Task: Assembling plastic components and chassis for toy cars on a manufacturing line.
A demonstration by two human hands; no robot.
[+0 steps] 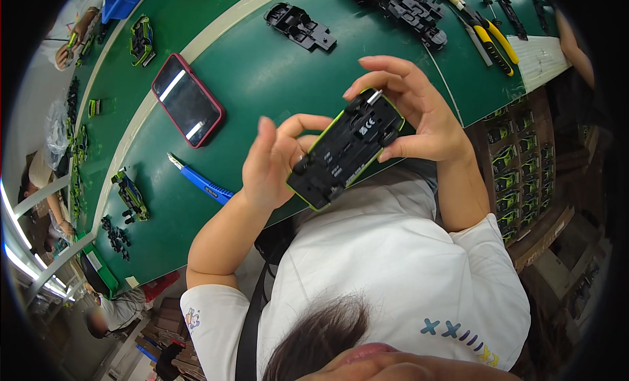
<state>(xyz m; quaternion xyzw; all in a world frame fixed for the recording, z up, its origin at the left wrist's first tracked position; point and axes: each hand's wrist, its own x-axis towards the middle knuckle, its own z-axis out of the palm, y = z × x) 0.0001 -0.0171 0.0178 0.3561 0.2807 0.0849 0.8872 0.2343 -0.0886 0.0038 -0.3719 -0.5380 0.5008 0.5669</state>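
Note:
A toy car (347,148) with a black underside and a bright green rim is held bottom up, tilted, in front of my chest. My right hand (426,115) grips its upper right end, with the thumb on the near edge and the fingers curled round the far side. At the lower left end, my left hand (272,161) supports the car with its fingers partly hidden behind it and its thumb raised off it. A short silvery axle or pin (374,96) shows at the car's upper end. The car's top faces away and is hidden.
On the green table (242,73) lie a red-cased phone (188,102), a blue utility knife (200,178), a black car chassis (298,27), more black parts (400,14), yellow-handled pliers (495,43) and green toy cars (131,194). Boxed cars (517,165) fill a tray at right. Other people work at left.

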